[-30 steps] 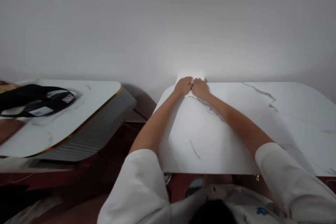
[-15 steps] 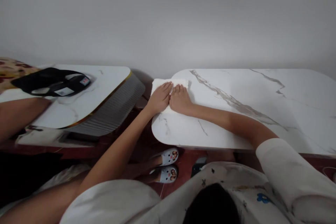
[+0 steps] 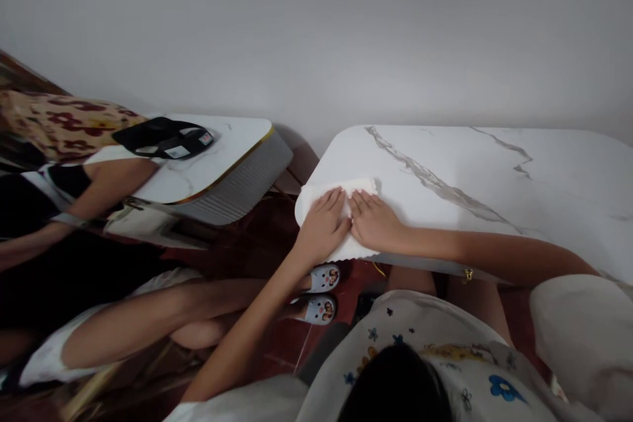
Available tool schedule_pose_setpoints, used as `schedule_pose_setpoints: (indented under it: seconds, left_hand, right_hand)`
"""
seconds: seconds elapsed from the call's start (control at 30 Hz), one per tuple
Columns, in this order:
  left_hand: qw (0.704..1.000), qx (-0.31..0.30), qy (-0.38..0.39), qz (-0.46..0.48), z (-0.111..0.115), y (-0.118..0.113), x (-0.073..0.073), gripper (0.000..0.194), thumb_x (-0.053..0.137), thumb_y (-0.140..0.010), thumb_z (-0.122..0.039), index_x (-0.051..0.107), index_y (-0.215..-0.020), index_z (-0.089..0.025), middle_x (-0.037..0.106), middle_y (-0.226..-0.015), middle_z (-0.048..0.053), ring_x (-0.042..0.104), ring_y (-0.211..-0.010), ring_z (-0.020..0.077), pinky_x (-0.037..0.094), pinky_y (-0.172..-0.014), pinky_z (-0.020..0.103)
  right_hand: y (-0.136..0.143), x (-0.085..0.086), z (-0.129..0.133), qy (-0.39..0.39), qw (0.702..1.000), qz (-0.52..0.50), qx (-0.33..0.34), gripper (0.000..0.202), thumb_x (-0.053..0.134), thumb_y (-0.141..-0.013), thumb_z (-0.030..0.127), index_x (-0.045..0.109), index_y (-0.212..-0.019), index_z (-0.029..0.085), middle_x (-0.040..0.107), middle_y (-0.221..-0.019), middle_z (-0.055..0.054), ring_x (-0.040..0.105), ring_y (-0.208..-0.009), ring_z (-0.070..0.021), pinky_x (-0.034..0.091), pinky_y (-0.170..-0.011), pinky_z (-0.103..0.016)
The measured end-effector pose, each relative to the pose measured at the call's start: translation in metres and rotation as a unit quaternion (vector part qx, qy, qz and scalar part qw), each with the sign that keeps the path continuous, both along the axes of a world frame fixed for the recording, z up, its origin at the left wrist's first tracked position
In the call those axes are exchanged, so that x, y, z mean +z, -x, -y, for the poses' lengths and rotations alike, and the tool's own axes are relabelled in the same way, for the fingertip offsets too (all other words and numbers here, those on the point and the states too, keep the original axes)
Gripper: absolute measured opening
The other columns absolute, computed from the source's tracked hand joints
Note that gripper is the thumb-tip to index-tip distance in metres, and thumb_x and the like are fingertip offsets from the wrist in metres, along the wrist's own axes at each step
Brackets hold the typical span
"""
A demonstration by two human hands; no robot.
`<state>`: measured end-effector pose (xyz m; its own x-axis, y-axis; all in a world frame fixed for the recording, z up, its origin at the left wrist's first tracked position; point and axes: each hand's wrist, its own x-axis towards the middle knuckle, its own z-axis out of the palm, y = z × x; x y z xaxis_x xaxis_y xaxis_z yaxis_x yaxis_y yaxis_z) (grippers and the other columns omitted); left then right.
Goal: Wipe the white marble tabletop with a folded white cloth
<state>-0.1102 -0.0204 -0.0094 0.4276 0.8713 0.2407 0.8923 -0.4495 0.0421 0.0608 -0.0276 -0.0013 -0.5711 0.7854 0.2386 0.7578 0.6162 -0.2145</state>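
Note:
A white cloth (image 3: pixel 347 250) with a scalloped edge lies spread on the left end of a white marble-patterned table (image 3: pixel 479 184), its near edge reaching over the table's front rim. My left hand (image 3: pixel 320 231) rests flat on the left part of the cloth, fingers stretched forward. Beside it, my right hand (image 3: pixel 376 223) presses on the right part, also with extended fingers. The two hands nearly meet at the thumbs, and they cover much of the cloth's middle.
Left of a gap stands a second marble-top table (image 3: pixel 232 138) with ribbed sides. On it lies a black strapped item (image 3: pixel 171 140), near another person's arm (image 3: pixel 106 194). That person's slippers (image 3: pixel 321 308) rest on the red floor. A grey wall (image 3: pixel 316 33) rises behind both tables.
Both hands and the cloth have moved toward me, from the table's far left corner to its front left edge. My view has shifted, showing more of the other person.

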Motion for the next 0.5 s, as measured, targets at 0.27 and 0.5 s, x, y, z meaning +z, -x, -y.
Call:
schedule_pose_setpoints:
  seconds: [0.27, 0.5]
  left_hand:
    - [0.999, 0.016, -0.018, 0.023, -0.103, -0.041, 0.009, 0.053, 0.035, -0.09, -0.023, 0.048, -0.139, -0.006, 0.046, -0.149, 0.015, 0.039, -0.14, 0.0255, 0.03, -0.117, 0.042]
    - [0.997, 0.024, -0.031, 0.07, -0.193, -0.029, 0.012, 0.051, 0.036, -0.086, -0.013, 0.054, -0.135, -0.014, 0.05, -0.147, 0.009, 0.039, -0.14, 0.0211, 0.026, -0.119, 0.038]
  right_hand:
    - [-0.023, -0.01, -0.103, -0.04, 0.998, -0.029, -0.024, 0.059, 0.032, -0.091, 0.023, 0.04, -0.143, -0.002, 0.036, -0.153, -0.022, 0.036, -0.14, -0.0334, 0.03, -0.113, -0.05]
    - [-0.011, -0.012, -0.189, -0.061, 0.996, -0.006, -0.066, 0.057, 0.036, -0.092, 0.021, 0.04, -0.144, -0.002, 0.037, -0.153, -0.021, 0.039, -0.137, -0.0324, 0.031, -0.111, -0.046]
